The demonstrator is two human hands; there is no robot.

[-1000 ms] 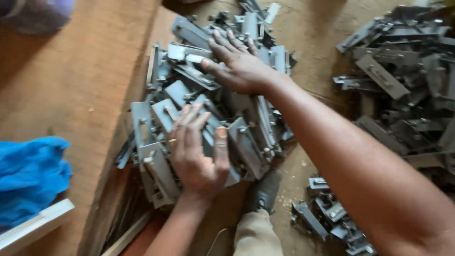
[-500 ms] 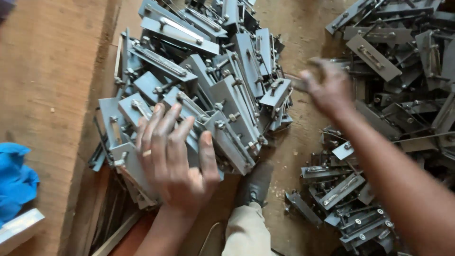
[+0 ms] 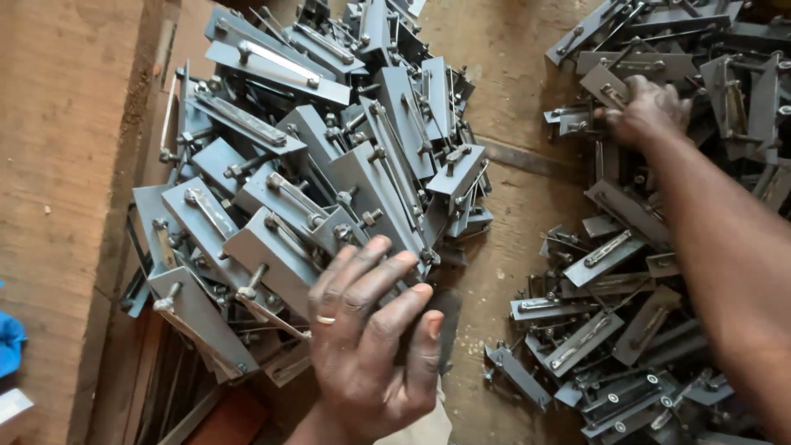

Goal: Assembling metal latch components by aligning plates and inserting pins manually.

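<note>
My left hand (image 3: 371,338), with a ring on one finger, lies flat and fingers spread on the near edge of a big heap of grey metal brackets (image 3: 321,156) fitted with bolts and rods. My right hand (image 3: 651,111) reaches far right into a second pile of the same brackets (image 3: 700,58), fingers curled over one grey piece; whether it grips it is unclear. My right forearm crosses above a smaller scatter of brackets (image 3: 601,330).
A brown wooden board (image 3: 58,165) runs along the left side. A bit of blue cloth (image 3: 10,338) shows at the left edge. Dusty wooden floor (image 3: 511,99) separates the two piles. A dark tool handle (image 3: 449,321) lies beside my left hand.
My right hand has swung from the left heap across to the far right pile. My left hand stays on the heap's near edge. The view has shifted right and closer.
</note>
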